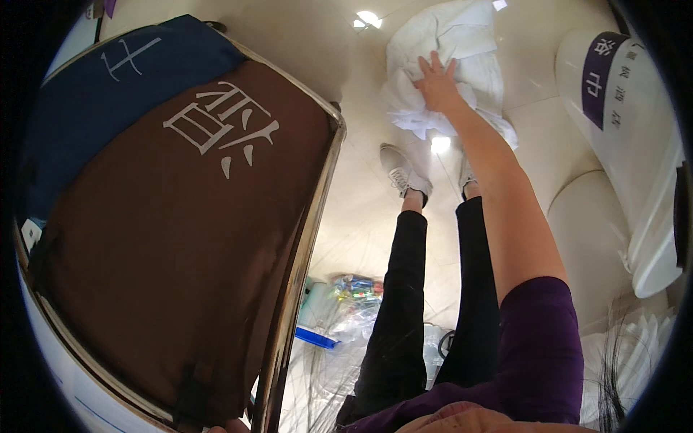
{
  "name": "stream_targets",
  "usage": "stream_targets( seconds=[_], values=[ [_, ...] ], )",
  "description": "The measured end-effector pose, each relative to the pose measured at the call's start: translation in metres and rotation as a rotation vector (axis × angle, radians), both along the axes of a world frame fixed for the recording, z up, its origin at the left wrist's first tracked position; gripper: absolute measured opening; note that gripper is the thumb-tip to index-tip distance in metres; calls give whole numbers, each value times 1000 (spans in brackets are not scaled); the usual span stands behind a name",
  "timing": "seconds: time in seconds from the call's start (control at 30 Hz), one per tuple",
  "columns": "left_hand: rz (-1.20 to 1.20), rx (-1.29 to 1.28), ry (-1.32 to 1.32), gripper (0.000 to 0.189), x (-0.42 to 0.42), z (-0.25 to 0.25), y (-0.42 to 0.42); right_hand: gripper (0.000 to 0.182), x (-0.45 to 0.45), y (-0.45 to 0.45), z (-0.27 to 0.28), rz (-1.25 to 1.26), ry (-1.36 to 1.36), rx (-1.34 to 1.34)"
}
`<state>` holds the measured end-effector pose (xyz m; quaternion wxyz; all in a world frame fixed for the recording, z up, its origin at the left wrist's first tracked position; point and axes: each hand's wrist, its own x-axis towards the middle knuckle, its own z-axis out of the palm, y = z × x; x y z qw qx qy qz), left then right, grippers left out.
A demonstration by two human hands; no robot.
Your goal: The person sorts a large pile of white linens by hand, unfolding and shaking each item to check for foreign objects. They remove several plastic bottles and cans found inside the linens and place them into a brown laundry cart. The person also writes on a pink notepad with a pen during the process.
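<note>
White cloths [460, 38], perhaps towels or linen, lie crumpled in a heap on the tiled floor beyond my shoes. My right hand [437, 86] rests on the near left part of this heap, palm down with its fingers spread; whether it pinches any fabric cannot be seen. Only a little skin of my left hand [231, 426] shows at the bottom edge, by the lower end of the cart's metal frame [311, 238]; its fingers are mostly hidden. Brown fabric [216, 216] and blue fabric [92, 113], both bearing large writing, fill the cart at the left.
At the right stands a white container [622, 162] with a purple label. Behind my legs are clear plastic bags [352, 319] with colourful contents and a blue plastic piece [316, 338]. White bag-like material [622, 352] lies at the lower right. My shoe [398, 168] is close to the heap.
</note>
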<state>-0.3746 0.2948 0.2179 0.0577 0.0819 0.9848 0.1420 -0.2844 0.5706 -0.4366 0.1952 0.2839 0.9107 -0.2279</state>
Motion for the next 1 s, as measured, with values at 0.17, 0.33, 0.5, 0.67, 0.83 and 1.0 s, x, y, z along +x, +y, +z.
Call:
stream_targets(
  seconds=[0.17, 0.33, 0.5, 0.67, 0.83, 1.0],
  values=[
    [63, 58, -72, 48, 5, -19, 43, 44, 44, 6, -26, -269, 101, -271],
    [140, 174, -197, 59, 9, -12, 99, 54, 115, 1, 115, -767, 319, -374],
    [183, 473, -616, 52, -3, -16, 139, 53, 206, 11, 279, -1306, 547, -569],
    [46, 886, -570, 71, 5, -33, 145, 52, 223, 3, 435, -1569, 809, -638],
    [4, 1158, -589, 65, -2, -31, 165, 46, 222, 8, 567, -1449, 1214, -848],
    [-8, 1052, -416, 48, 9, -53, 181, 40, 225, 30, 658, -1365, 1461, -1013]
  ],
)
